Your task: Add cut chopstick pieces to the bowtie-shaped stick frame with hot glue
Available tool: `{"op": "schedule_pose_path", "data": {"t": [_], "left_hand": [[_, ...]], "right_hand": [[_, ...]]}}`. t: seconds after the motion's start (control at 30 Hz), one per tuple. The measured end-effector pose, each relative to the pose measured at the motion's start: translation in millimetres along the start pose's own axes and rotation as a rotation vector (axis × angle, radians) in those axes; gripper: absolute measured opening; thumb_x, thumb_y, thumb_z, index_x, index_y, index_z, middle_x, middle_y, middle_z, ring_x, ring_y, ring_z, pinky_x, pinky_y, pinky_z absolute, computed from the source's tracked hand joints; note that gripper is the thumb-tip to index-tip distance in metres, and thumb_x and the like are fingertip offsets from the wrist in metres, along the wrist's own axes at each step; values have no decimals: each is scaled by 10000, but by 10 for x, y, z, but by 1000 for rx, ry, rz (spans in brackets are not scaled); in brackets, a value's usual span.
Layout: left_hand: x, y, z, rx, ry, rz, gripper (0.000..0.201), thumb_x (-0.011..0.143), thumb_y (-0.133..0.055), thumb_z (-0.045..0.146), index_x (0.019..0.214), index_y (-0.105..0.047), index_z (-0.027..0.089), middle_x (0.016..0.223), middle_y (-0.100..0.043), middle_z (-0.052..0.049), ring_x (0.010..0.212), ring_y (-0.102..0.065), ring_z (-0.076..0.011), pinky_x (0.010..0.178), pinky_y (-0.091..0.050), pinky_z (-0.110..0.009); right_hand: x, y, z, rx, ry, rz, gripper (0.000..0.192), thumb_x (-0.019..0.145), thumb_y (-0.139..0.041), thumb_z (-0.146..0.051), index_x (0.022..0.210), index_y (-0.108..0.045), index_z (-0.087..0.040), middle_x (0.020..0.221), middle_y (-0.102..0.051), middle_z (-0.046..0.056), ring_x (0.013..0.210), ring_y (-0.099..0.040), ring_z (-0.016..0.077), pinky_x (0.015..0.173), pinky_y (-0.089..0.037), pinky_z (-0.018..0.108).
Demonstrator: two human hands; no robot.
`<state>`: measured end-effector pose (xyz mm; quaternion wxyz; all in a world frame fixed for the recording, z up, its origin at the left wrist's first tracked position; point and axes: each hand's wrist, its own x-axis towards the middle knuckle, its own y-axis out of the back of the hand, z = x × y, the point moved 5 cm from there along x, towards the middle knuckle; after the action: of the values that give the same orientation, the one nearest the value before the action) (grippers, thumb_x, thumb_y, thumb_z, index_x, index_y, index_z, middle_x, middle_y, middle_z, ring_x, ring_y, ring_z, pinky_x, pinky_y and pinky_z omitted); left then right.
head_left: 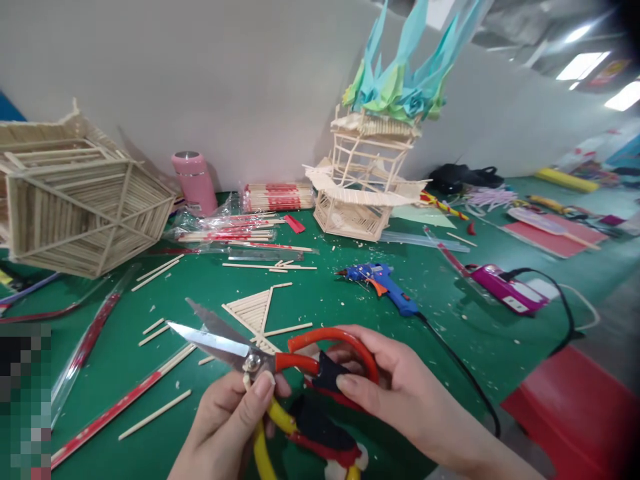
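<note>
A pair of scissors [254, 362] with spread blades points left above the table. Its upper handle is orange-red and its lower one yellow, with black and red wrapping on both. My right hand [395, 387] is closed around the upper handle. My left hand [230, 417] pinches the scissors just below the pivot screw, where a small pale tip, perhaps of a stick, shows at the thumb. Behind the blades lies a triangular panel of wooden sticks [250, 310], partly covered by the scissors. Loose wooden sticks [155, 415] lie to the left.
A blue glue gun [373, 277] with a black cord lies right of centre. Behind stand a stick-built tower [353, 210] with paper leaves, a pink flask [195, 183] and stick bundles [277, 198]. A larger stick structure [90, 213] is at left, a magenta power strip [505, 290] at right.
</note>
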<state>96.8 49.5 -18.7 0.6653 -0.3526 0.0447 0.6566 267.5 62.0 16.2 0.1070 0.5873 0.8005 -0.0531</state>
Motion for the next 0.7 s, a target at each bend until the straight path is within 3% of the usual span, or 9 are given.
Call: {"op": "schedule_pose_path", "data": {"t": [0.17, 0.3, 0.43, 0.57, 0.7], "left_hand": [[29, -14, -52, -36, 46, -70, 351, 557, -762, 486, 622, -681, 151, 571, -587, 7, 527, -497, -74, 505, -426, -155], [6, -45, -29, -71, 49, -27, 314, 575, -761, 443, 659, -678, 152, 661, -662, -27, 604, -599, -144, 587, -495, -236], [17, -69, -13, -93, 43, -30, 277, 604, -748, 401, 672, -665, 146, 663, -679, -43, 616, -633, -180, 594, -511, -278], [45, -40, -18, -114, 45, -33, 291, 586, -763, 397, 651, -651, 136, 620, -665, -36, 562, -619, -161, 541, -499, -255], [47, -41, -5, -101, 36, -38, 309, 589, -759, 417, 602, -634, 135, 518, -603, -2, 456, -552, -107, 468, -448, -206]], "right_hand": [[36, 1, 13, 62, 13, 52, 328, 722, -684, -319, 1028, -596, -242, 936, -602, 8, 901, -567, 161, 788, -474, 288], [48, -10, 94, 196, -42, 79, 391, 672, -721, -298, 1030, -584, -224, 930, -589, 8, 893, -555, 155, 784, -455, 279], [61, -55, 132, 331, -76, 33, 435, 664, -726, -288, 1062, -560, -232, 871, -559, -16, 789, -540, 112, 681, -439, 216], [83, -69, 132, 380, -103, -13, 417, 709, -687, -339, 1086, -552, -222, 820, -583, -9, 728, -543, 106, 627, -420, 210], [97, -68, 129, 395, -102, -21, 378, 739, -654, -347, 1080, -554, -219, 826, -616, 3, 761, -566, 116, 682, -424, 229]]}}
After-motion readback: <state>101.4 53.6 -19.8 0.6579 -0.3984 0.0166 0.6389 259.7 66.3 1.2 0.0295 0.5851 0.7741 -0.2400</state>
